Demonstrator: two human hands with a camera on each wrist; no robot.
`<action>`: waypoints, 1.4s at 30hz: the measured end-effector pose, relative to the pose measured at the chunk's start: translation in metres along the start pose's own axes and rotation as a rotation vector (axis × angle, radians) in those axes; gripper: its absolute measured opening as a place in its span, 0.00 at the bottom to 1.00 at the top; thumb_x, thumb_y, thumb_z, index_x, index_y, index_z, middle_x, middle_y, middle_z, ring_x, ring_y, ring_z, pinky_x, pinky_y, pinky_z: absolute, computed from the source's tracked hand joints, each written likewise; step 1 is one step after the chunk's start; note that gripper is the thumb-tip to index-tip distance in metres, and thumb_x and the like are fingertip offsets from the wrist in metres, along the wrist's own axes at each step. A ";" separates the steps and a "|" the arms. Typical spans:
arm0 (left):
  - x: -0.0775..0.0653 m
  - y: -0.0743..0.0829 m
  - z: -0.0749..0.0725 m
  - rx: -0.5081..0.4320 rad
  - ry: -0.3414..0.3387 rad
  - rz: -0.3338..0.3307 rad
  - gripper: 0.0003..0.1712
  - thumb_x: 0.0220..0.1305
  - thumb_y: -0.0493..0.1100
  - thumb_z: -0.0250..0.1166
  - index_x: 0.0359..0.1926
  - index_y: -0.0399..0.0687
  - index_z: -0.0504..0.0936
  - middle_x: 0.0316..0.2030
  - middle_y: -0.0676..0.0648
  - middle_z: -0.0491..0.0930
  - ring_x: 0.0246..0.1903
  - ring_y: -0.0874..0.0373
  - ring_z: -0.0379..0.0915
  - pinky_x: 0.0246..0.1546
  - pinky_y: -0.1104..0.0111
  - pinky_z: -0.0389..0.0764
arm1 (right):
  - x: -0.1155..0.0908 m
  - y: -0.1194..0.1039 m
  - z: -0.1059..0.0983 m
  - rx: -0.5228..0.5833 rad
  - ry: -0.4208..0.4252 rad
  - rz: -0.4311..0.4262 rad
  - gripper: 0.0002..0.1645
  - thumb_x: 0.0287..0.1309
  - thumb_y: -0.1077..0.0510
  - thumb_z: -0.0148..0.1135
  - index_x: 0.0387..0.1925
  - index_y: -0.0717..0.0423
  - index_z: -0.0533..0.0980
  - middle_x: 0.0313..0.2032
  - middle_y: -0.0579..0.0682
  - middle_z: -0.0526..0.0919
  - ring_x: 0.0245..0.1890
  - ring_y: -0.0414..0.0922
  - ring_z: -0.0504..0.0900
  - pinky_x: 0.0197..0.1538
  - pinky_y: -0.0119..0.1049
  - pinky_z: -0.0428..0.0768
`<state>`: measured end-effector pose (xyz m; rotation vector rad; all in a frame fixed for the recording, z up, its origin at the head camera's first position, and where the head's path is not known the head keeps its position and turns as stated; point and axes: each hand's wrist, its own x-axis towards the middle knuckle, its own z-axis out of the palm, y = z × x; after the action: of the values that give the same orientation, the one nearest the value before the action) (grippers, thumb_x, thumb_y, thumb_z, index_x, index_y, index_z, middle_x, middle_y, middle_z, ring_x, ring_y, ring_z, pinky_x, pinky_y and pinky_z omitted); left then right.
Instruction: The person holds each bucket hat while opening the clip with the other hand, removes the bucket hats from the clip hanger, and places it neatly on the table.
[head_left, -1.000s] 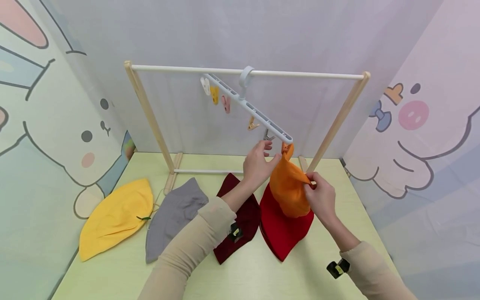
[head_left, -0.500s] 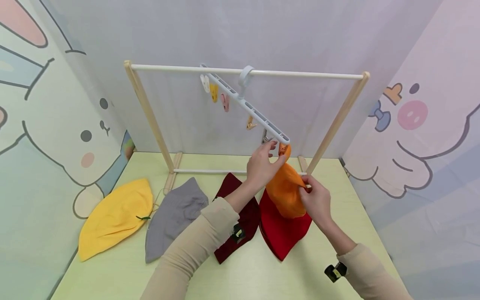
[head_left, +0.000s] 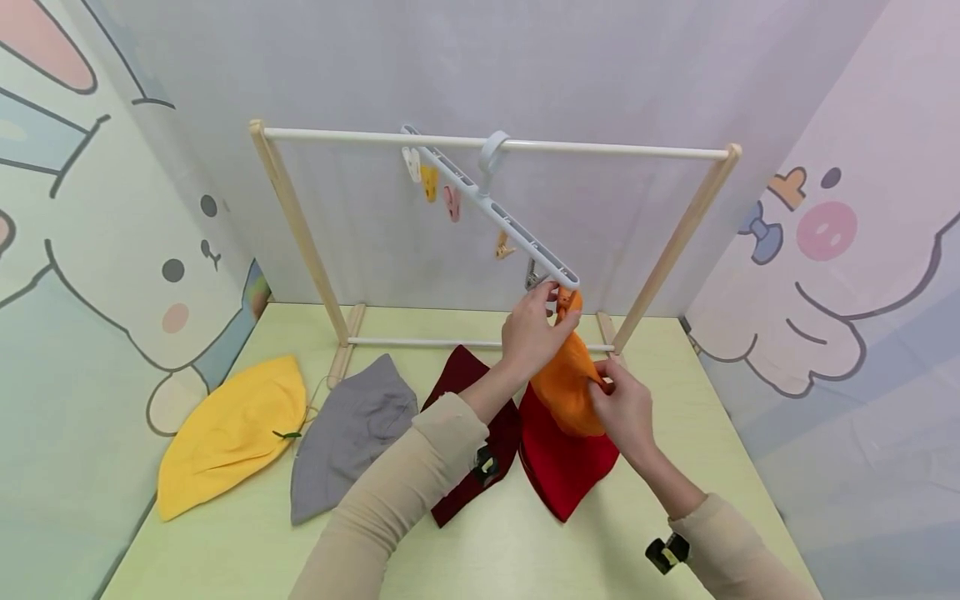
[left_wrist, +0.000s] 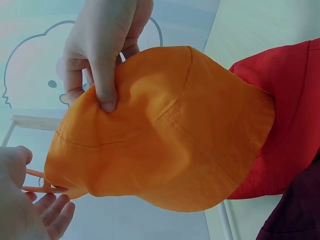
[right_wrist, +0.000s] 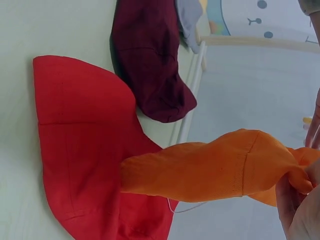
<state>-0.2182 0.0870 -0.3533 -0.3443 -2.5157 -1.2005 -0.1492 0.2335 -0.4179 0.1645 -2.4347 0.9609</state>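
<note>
An orange bucket hat (head_left: 570, 392) hangs at the near end of the pale blue hanger (head_left: 517, 229), held there by an orange clothespin (head_left: 566, 302). My left hand (head_left: 534, 333) has thumb and fingers about that clothespin (left_wrist: 42, 189); part of the grip is hidden. With thumb in front and fingers behind, my right hand (head_left: 624, 408) pinches the orange hat's edge, as the left wrist view shows. Beneath the orange hat lies a red hat (right_wrist: 85, 145) on the table. A dark maroon hat (right_wrist: 147, 55) lies beside it, partly behind my left forearm.
The hanger hooks over the white bar (head_left: 615, 148) of a wood-ended rack. White, yellow, pink, tan and grey clothespins (head_left: 452, 202) dangle along it. A grey hat (head_left: 352, 442) and a yellow hat (head_left: 232, 437) lie on the table (head_left: 600, 550) to the left.
My left hand has shifted right and closed in on the orange clothespin. My right hand has moved left and slightly down, drawing the orange hat's edge closer to the left hand.
</note>
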 end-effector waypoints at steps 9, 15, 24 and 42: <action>0.002 0.001 0.003 0.022 0.001 -0.013 0.22 0.52 0.59 0.57 0.45 0.55 0.71 0.38 0.55 0.74 0.32 0.64 0.70 0.26 0.72 0.69 | -0.006 -0.002 0.009 -0.003 -0.005 -0.059 0.10 0.42 0.65 0.62 0.29 0.50 0.76 0.14 0.41 0.70 0.13 0.36 0.62 0.16 0.28 0.63; 0.004 0.001 0.004 0.026 0.012 -0.002 0.18 0.52 0.59 0.55 0.39 0.54 0.70 0.37 0.57 0.73 0.29 0.65 0.68 0.24 0.73 0.68 | -0.009 -0.005 0.012 0.015 -0.028 -0.075 0.09 0.43 0.65 0.61 0.29 0.50 0.76 0.15 0.41 0.69 0.13 0.36 0.62 0.15 0.28 0.63; 0.007 0.004 0.004 0.031 0.007 -0.022 0.15 0.53 0.59 0.53 0.31 0.54 0.70 0.29 0.57 0.71 0.23 0.66 0.66 0.19 0.74 0.65 | -0.010 -0.008 0.014 0.028 -0.046 -0.091 0.10 0.42 0.65 0.63 0.30 0.52 0.76 0.23 0.44 0.77 0.15 0.36 0.66 0.18 0.27 0.69; 0.008 0.003 0.002 0.090 0.016 -0.026 0.16 0.55 0.60 0.51 0.24 0.56 0.72 0.23 0.59 0.75 0.15 0.65 0.65 0.13 0.73 0.64 | -0.012 -0.009 0.013 0.024 -0.050 -0.108 0.10 0.43 0.65 0.63 0.31 0.53 0.76 0.25 0.45 0.78 0.17 0.37 0.67 0.21 0.28 0.71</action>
<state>-0.2255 0.0910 -0.3494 -0.2796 -2.5583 -1.0910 -0.1416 0.2173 -0.4268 0.3281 -2.4331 0.9487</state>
